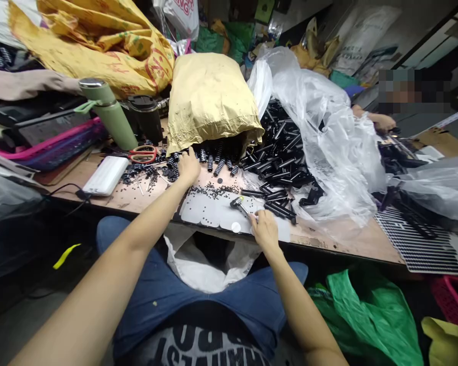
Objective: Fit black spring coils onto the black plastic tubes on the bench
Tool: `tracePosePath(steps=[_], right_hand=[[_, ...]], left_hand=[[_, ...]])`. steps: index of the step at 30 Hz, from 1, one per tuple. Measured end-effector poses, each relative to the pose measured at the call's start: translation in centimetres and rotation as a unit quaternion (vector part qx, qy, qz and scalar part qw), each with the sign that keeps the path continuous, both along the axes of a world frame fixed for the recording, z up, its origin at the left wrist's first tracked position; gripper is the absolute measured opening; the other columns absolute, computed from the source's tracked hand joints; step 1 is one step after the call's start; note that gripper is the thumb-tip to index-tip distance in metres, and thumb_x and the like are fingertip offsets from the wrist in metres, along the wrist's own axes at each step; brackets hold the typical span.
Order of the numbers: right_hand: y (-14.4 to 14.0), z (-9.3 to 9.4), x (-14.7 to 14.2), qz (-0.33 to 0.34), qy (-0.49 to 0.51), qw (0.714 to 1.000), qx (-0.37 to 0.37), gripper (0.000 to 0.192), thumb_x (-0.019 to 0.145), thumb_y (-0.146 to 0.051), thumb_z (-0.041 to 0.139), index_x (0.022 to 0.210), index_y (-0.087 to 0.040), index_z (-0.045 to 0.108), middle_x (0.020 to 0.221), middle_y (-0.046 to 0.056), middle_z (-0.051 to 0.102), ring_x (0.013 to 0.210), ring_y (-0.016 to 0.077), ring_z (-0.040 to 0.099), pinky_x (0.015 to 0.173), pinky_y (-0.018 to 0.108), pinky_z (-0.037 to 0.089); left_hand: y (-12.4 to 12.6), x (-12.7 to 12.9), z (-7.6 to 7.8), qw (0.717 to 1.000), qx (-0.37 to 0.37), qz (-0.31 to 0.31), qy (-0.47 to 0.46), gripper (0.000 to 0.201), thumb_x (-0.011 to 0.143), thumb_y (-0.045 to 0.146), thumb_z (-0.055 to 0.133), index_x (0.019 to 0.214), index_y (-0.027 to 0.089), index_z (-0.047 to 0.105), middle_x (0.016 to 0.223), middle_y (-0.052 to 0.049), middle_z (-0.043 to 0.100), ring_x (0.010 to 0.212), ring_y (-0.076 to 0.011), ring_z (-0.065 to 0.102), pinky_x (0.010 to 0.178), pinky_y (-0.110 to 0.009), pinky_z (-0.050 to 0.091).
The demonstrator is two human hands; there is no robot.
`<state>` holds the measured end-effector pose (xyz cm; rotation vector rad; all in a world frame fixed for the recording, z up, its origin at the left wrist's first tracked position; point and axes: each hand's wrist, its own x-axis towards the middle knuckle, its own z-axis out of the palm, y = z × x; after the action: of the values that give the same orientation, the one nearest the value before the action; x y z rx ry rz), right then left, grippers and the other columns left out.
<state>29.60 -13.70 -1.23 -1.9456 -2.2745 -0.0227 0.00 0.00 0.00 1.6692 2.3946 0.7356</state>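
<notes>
Fingers (pixel 191 152) of the left hand (pixel 189 166), its arm stretched far, meet ribbed black pieces (pixel 218 168) by the yellow sack (pixel 216 101), grip unclear; the right hand (pixel 266 230), nearer, forearm slanting from near right, clasps a small dark-headed tool (pixel 245 209) above the counter (pixel 328 241).

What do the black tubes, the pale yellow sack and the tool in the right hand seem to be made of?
Black tubes: probably plastic, perhaps coated metal; glossy, with bright streaks.
Pale yellow sack: paper or woven plastic, it seems; mostly matt, with soft creases.
Tool: likely metal, at least partly, from its silvery shine.
</notes>
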Motion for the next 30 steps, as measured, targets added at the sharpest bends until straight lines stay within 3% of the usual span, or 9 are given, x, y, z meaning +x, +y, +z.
tracePosePath(steps=[3,7,9,12,15,20,25,28,30], right_hand=[[3.7,0.6,-0.5,0.029,0.037,0.997,0.055,0.030,0.097,-0.036,0.042,0.106,-0.014,0.059,0.106,0.014,0.062,0.098,0.0257,0.051,0.082,0.035,0.041],[11.3,1.6,-2.1,0.065,0.047,0.993,0.083,0.031,0.094,-0.018,0.041,0.119,-0.012,0.057,0.129,0.018,0.055,0.113,0.0287,0.044,0.092,0.041,0.037],[14.7,2.2,-3.0,0.096,0.047,0.991,0.077,0.035,0.092,-0.010,0.037,0.120,-0.012,0.058,0.138,0.018,0.050,0.121,0.0290,0.040,0.098,0.044,0.032],[17.4,3.1,-4.1,0.121,0.105,0.985,0.057,0.028,0.092,-0.011,0.041,0.103,-0.014,0.067,0.133,0.016,0.056,0.124,0.0282,0.040,0.106,0.048,0.023],[16.3,4.0,-5.2,0.112,0.315,0.942,0.018,0.017,0.090,-0.027,0.054,0.092,-0.017,0.068,0.116,0.010,0.066,0.114,0.0244,0.050,0.103,0.044,0.030],[10.2,4.4,-7.0,0.107,0.624,0.733,-0.249,0.037,0.072,-0.053,0.069,0.087,-0.019,0.067,0.091,0.003,0.069,0.090,0.0170,0.062,0.083,0.031,0.047],[5.3,4.6,-7.5,-0.060,0.652,0.679,-0.332,0.055,0.074,-0.071,0.058,0.101,-0.023,0.062,0.095,0.004,0.067,0.083,0.0171,0.064,0.071,0.031,0.053],[3.8,4.8,-7.7,-0.071,0.656,0.605,-0.446,0.059,0.076,-0.075,0.050,0.099,-0.022,0.058,0.086,0.005,0.066,0.074,0.0182,0.065,0.069,0.037,0.056],[3.3,4.7,-7.7,-0.063,0.671,0.613,-0.413,0.056,0.074,-0.071,0.056,0.099,-0.021,0.057,0.088,0.005,0.065,0.079,0.0187,0.065,0.075,0.038,0.057]], left_hand=[[3.1,-1.4,-0.9,0.999,-0.048,-0.021,0.005,0.048,0.086,0.012,0.046,0.133,0.000,0.043,0.120,-0.030,0.054,0.115,-0.0382,0.050,0.093,-0.051,0.041],[2.0,-0.8,-1.4,0.998,0.002,-0.045,-0.052,0.053,0.084,0.007,0.044,0.136,0.003,0.042,0.123,-0.028,0.052,0.107,-0.0331,0.057,0.093,-0.047,0.043],[0.4,0.1,-1.0,0.981,0.044,-0.062,-0.176,0.056,0.084,0.011,0.048,0.139,0.007,0.041,0.119,-0.023,0.056,0.093,-0.0262,0.063,0.086,-0.041,0.048],[-2.6,1.9,-0.2,0.902,0.045,-0.070,-0.424,0.054,0.081,0.014,0.054,0.134,0.008,0.045,0.091,-0.010,0.062,0.060,-0.0145,0.059,0.058,-0.028,0.049],[-5.9,3.7,0.7,0.841,0.052,-0.093,-0.530,0.045,0.078,0.023,0.064,0.119,0.009,0.055,0.064,0.001,0.053,0.044,-0.0087,0.046,0.041,-0.019,0.037],[-9.8,6.6,1.4,0.800,0.004,-0.156,-0.580,0.036,0.068,0.041,0.077,0.084,0.012,0.062,0.047,0.005,0.045,0.037,-0.0069,0.036,0.037,-0.019,0.028],[-11.5,8.2,0.3,0.872,0.178,-0.212,-0.403,0.023,0.078,0.036,0.067,0.071,0.015,0.061,0.068,-0.003,0.059,0.064,-0.0139,0.055,0.061,-0.025,0.045],[-12.4,8.4,-0.4,0.887,0.226,-0.264,-0.303,0.019,0.082,0.033,0.061,0.074,0.016,0.062,0.079,-0.006,0.061,0.079,-0.0176,0.057,0.075,-0.029,0.047],[-12.9,8.4,-0.6,0.878,0.203,-0.261,-0.347,0.021,0.083,0.037,0.061,0.087,0.016,0.064,0.083,-0.006,0.061,0.077,-0.0161,0.057,0.070,-0.027,0.048]])
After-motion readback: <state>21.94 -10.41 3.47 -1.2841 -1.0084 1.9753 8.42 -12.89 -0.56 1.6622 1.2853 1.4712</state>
